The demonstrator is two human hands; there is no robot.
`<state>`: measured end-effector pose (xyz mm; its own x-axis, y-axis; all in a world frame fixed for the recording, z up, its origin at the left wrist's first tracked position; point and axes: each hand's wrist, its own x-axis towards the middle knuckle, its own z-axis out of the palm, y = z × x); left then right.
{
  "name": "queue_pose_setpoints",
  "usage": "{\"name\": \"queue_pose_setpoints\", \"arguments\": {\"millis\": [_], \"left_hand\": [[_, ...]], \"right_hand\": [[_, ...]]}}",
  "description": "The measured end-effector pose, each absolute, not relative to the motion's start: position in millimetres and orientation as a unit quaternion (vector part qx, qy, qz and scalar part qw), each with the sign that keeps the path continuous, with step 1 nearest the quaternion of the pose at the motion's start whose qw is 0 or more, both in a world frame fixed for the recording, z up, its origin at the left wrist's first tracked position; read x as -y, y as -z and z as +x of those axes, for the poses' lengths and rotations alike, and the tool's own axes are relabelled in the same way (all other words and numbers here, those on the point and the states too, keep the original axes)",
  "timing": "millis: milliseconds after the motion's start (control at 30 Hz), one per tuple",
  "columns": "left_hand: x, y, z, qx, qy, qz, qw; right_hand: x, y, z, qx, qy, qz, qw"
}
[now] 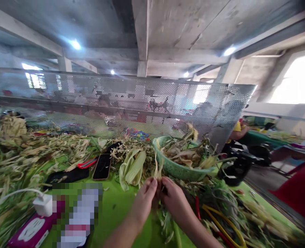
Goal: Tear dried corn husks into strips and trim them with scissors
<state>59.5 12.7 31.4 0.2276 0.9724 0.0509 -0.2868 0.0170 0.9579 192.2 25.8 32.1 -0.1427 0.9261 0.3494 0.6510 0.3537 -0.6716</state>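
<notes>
My left hand (147,193) and my right hand (173,193) meet above the green table, fingers pinched close together. Between them stands a strip of dried corn husk (156,167), its pale ends rising from the fingers. Just beyond my hands is a green plastic basket (183,171) holding dried husks (178,150). To the left of my hands lies a bundle of pale green corn husk (133,168). Yellow-handled pliers or scissors (226,222) rest right of my right forearm; their working ends cannot be made out.
A phone (102,166), a black pouch (67,176) and a purple power bank (31,229) with a white plug (43,205) lie on the left. Loose husks (39,155) cover the far left. A perforated metal panel (116,103) stands behind the table. Another person's arm (239,133) shows at right.
</notes>
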Motion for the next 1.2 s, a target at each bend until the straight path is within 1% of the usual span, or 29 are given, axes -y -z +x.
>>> {"name": "queue_pose_setpoints", "arguments": {"millis": [100, 167, 200, 300, 333, 400, 467, 500, 533, 600, 667, 733, 800, 833, 867, 967, 1000, 1067, 1133, 1200], "left_hand": [[-11.9, -26.0, 62.4, -0.336, -0.501, 0.442, 0.663], [-16.9, -19.0, 61.4, -0.340, -0.504, 0.396, 0.688], [-20.6, -15.4, 60.1, -0.344, -0.514, 0.376, 0.690], [-30.7, -9.5, 54.1, -0.385, -0.519, 0.361, 0.672], [-32.5, -10.1, 51.9, -0.394, -0.522, 0.357, 0.667], [-32.8, -15.0, 48.1, -0.394, -0.533, 0.346, 0.664], [-29.6, -22.3, 45.5, -0.401, -0.536, 0.332, 0.665], [-27.4, -25.9, 44.8, -0.406, -0.534, 0.327, 0.665], [-25.2, -28.8, 44.3, -0.410, -0.531, 0.326, 0.666], [-22.2, -31.5, 44.2, -0.403, -0.529, 0.330, 0.669], [-21.9, -29.8, 44.8, -0.394, -0.527, 0.333, 0.675], [-23.9, -25.1, 45.7, -0.392, -0.520, 0.332, 0.682], [-26.4, -20.2, 46.4, -0.390, -0.518, 0.335, 0.683], [-27.3, -18.2, 46.6, -0.388, -0.518, 0.339, 0.683], [-27.8, -16.9, 46.6, -0.387, -0.517, 0.342, 0.682], [-28.1, -15.6, 46.0, -0.386, -0.520, 0.345, 0.680], [-28.0, -15.8, 45.6, -0.386, -0.519, 0.345, 0.680], [-28.1, -16.4, 44.8, -0.388, -0.513, 0.345, 0.683], [-28.6, -17.0, 44.4, -0.391, -0.505, 0.346, 0.687], [-29.4, -17.6, 44.6, -0.393, -0.502, 0.345, 0.689]], "right_hand": [[-12.3, -36.0, 187.9, 0.785, -0.076, -0.536, 0.301], [-3.4, -44.2, 184.3, 0.805, -0.048, -0.532, 0.259], [-0.7, -50.1, 183.9, 0.813, -0.048, -0.523, 0.251], [-4.7, -72.6, 196.6, 0.811, -0.051, -0.511, 0.279], [-10.7, -80.1, 206.3, 0.794, -0.022, -0.525, 0.305], [-28.2, -92.0, 231.9, 0.743, 0.072, -0.570, 0.343], [-48.7, -97.5, 260.0, 0.695, 0.157, -0.615, 0.337], [-58.0, -97.9, 272.8, 0.666, 0.180, -0.645, 0.329], [-65.8, -97.2, 283.8, 0.650, 0.175, -0.668, 0.318], [-75.1, -95.1, 300.2, 0.648, 0.112, -0.691, 0.299], [-75.7, -96.4, 310.2, 0.629, 0.096, -0.694, 0.337], [-70.4, -103.7, 317.3, 0.595, 0.123, -0.687, 0.399], [-63.8, -115.3, 323.4, 0.571, 0.149, -0.686, 0.426], [-61.4, -121.2, 326.1, 0.571, 0.159, -0.692, 0.413], [-60.1, -126.5, 328.3, 0.585, 0.170, -0.696, 0.380], [-66.6, -134.6, 329.9, 0.670, 0.186, -0.674, 0.250], [-72.7, -134.3, 328.4, 0.698, 0.172, -0.658, 0.225], [-90.8, -130.5, 322.7, 0.727, 0.104, -0.643, 0.215], [-114.6, -123.7, 314.5, 0.726, 0.002, -0.656, 0.208], [-139.7, -115.5, 305.0, 0.722, -0.031, -0.665, 0.188]]}}
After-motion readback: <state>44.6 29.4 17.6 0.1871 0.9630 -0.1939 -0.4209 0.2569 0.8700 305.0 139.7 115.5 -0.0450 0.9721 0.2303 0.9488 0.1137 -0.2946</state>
